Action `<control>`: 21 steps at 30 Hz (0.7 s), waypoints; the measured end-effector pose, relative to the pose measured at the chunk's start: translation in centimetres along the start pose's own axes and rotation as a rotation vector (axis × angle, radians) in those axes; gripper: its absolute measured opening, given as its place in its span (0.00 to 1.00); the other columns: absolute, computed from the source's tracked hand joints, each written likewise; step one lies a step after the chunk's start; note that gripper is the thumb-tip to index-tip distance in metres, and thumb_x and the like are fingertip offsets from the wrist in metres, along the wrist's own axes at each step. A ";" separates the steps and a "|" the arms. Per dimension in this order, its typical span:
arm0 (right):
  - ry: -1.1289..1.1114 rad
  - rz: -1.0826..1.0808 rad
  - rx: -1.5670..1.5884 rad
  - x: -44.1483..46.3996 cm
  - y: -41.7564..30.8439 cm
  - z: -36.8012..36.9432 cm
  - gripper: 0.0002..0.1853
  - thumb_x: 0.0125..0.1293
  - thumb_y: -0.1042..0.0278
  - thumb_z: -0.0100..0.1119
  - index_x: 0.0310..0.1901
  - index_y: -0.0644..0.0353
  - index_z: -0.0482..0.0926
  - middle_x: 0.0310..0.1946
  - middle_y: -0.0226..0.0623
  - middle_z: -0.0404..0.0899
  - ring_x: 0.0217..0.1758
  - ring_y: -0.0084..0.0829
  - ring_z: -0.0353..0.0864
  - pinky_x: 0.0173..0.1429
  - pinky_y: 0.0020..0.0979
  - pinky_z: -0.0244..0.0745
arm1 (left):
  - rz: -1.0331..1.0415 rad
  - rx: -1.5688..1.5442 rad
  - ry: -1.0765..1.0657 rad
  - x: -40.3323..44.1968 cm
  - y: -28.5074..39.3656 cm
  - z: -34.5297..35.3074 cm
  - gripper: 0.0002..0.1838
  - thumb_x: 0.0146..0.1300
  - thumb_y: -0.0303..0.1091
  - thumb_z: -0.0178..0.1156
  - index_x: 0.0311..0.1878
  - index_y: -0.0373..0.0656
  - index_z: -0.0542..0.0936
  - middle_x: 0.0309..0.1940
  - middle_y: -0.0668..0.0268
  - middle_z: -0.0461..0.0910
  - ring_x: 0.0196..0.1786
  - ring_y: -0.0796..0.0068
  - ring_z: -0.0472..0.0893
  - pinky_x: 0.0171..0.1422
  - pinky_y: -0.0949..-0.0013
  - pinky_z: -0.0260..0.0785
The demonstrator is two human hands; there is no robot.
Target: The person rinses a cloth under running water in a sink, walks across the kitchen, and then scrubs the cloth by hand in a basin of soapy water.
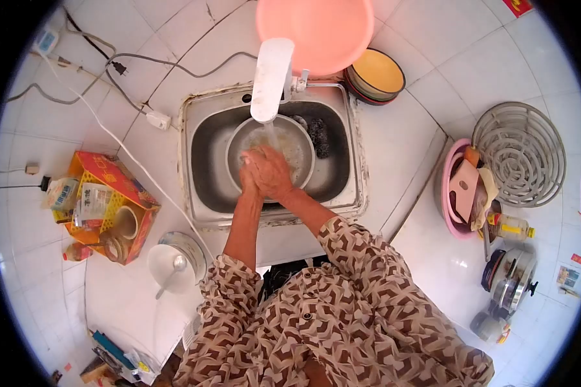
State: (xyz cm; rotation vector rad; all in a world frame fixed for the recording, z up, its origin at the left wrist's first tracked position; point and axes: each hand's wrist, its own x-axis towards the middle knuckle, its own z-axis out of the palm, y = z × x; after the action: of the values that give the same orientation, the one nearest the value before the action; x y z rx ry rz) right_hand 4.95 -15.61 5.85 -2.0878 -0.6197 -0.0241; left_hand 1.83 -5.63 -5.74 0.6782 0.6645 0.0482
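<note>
Water runs from the white faucet (273, 80) into a round metal basin (308, 153) in the steel sink (206, 151). Over the basin, under the stream, my two hands are pressed together. My right hand (272, 173) lies on top, its fingers wrapped round my left hand (248, 179). Most of my left hand's fingers are hidden beneath it. No object shows between the hands. Dark scouring pads (318, 137) sit beside the basin at the sink's right.
A pink basin (315, 32) and stacked bowls (379, 71) stand behind the sink. At left are an orange box (113, 171), a white bowl with a spoon (164, 266) and a cable. At right are a pink tub (447, 193), a coiled rack (519, 155) and pots (513, 274).
</note>
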 end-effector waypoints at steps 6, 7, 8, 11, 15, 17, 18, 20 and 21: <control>-0.088 0.276 0.357 -0.7 2.8 1.3 0.17 0.63 0.55 0.50 0.48 0.52 0.77 0.52 0.49 0.71 0.52 0.49 0.71 0.56 0.43 0.64 | -0.140 0.012 0.061 -2.1 -0.2 3.9 0.24 0.67 0.49 0.40 0.59 0.45 0.67 0.55 0.61 0.70 0.57 0.59 0.71 0.58 0.58 0.68; -0.164 0.339 0.403 -0.6 3.1 0.7 0.19 0.62 0.52 0.50 0.51 0.52 0.75 0.55 0.51 0.69 0.54 0.50 0.70 0.57 0.43 0.63 | -0.172 0.006 0.063 -2.8 -0.2 4.8 0.24 0.67 0.49 0.40 0.59 0.45 0.68 0.55 0.61 0.71 0.57 0.59 0.71 0.57 0.58 0.68; -0.236 0.405 0.454 -0.7 3.5 0.1 0.22 0.62 0.50 0.50 0.54 0.52 0.73 0.57 0.53 0.67 0.56 0.50 0.70 0.59 0.43 0.63 | -0.201 -0.002 0.066 -3.4 -0.2 5.6 0.23 0.67 0.48 0.41 0.59 0.45 0.68 0.55 0.61 0.71 0.57 0.59 0.71 0.57 0.58 0.69; -0.267 0.529 -0.071 -1.6 3.9 -0.5 0.38 0.59 0.42 0.53 0.67 0.53 0.58 0.57 0.59 0.67 0.63 0.49 0.65 0.66 0.38 0.59 | -0.283 -0.074 0.085 -4.6 0.8 6.5 0.22 0.66 0.47 0.42 0.58 0.45 0.68 0.54 0.60 0.71 0.57 0.60 0.71 0.56 0.58 0.69; -0.306 0.503 0.008 -5.1 6.3 -5.4 0.45 0.58 0.37 0.52 0.69 0.57 0.49 0.60 0.59 0.64 0.66 0.47 0.62 0.68 0.43 0.55 | -0.217 -0.037 -0.042 -1.6 2.1 -1.6 0.20 0.64 0.41 0.47 0.58 0.46 0.70 0.54 0.60 0.72 0.55 0.61 0.72 0.51 0.62 0.70; -0.343 0.505 0.411 -7.3 7.1 -9.7 0.44 0.58 0.38 0.52 0.68 0.60 0.53 0.59 0.55 0.66 0.64 0.45 0.65 0.66 0.45 0.57 | -0.211 -0.109 -0.141 -1.7 2.7 -3.4 0.21 0.62 0.38 0.50 0.59 0.47 0.69 0.56 0.60 0.71 0.56 0.63 0.73 0.47 0.67 0.70; -0.407 0.594 0.564 -8.6 7.2 -11.5 0.43 0.58 0.39 0.53 0.67 0.60 0.54 0.59 0.53 0.66 0.63 0.44 0.66 0.65 0.45 0.59 | -0.284 -0.269 -0.110 -4.4 4.6 -0.8 0.22 0.63 0.39 0.50 0.60 0.48 0.69 0.58 0.60 0.70 0.57 0.63 0.72 0.45 0.66 0.70; -0.522 0.742 0.885 -11.4 7.5 -15.0 0.41 0.59 0.40 0.55 0.66 0.61 0.57 0.59 0.50 0.67 0.61 0.41 0.68 0.63 0.43 0.63 | -0.240 -0.401 -0.154 -5.3 5.8 -1.7 0.23 0.63 0.46 0.50 0.60 0.51 0.69 0.62 0.60 0.66 0.63 0.64 0.68 0.43 0.66 0.70; -0.471 0.734 0.919 -13.0 7.5 -16.6 0.40 0.59 0.41 0.55 0.65 0.61 0.58 0.58 0.49 0.68 0.61 0.40 0.69 0.62 0.42 0.64 | -0.247 -0.417 -0.136 -5.5 6.2 -2.6 0.24 0.63 0.46 0.50 0.60 0.50 0.69 0.62 0.59 0.66 0.63 0.63 0.67 0.44 0.65 0.70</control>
State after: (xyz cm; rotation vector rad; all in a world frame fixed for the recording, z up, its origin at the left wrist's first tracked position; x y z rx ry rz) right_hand 0.50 -37.51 6.16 -1.2861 -0.0407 0.9990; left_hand -3.03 -0.66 -0.55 0.1939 0.5797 -0.0852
